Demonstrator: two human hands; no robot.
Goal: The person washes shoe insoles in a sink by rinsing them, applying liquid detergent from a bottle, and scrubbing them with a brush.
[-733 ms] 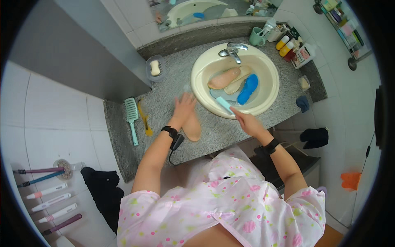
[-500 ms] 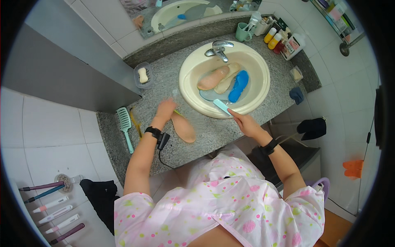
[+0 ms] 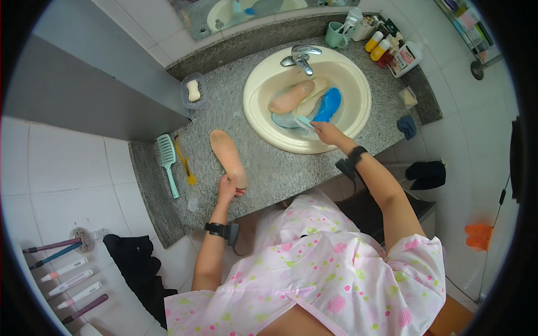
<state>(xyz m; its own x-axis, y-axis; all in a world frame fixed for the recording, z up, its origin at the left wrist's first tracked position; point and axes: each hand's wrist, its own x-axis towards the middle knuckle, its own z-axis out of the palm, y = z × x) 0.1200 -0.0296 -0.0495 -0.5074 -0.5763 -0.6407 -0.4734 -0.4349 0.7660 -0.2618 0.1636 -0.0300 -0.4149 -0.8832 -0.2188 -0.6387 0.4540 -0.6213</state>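
My left hand (image 3: 229, 189) is closed on the near end of a tan shoe insole (image 3: 228, 154), which rests on the grey counter left of the sink, its dimpled face up. My right hand (image 3: 327, 134) is over the near rim of the cream sink (image 3: 251, 120), closed on a pale blue brush (image 3: 305, 122) with a long flat head that dips toward the water. In the sink lie another tan insole (image 3: 291, 96), a cream insole (image 3: 314, 95) partly beneath it, and a bright blue insole (image 3: 328, 104) beside the brush.
A chrome faucet (image 3: 301, 57) stands behind the sink. Left on the counter are a soap dish (image 3: 193, 91), a mint hairbrush (image 3: 167, 157) and a yellow strip (image 3: 184, 162). A green cup (image 3: 336, 36), bottles (image 3: 404, 58) and a dark blue cloth (image 3: 406, 127) sit at the right.
My left hand has moved nearer to me and now grips the tan insole's near end; the insole has turned and shifted left. My right hand has moved inward, taking the brush lower over the sink.
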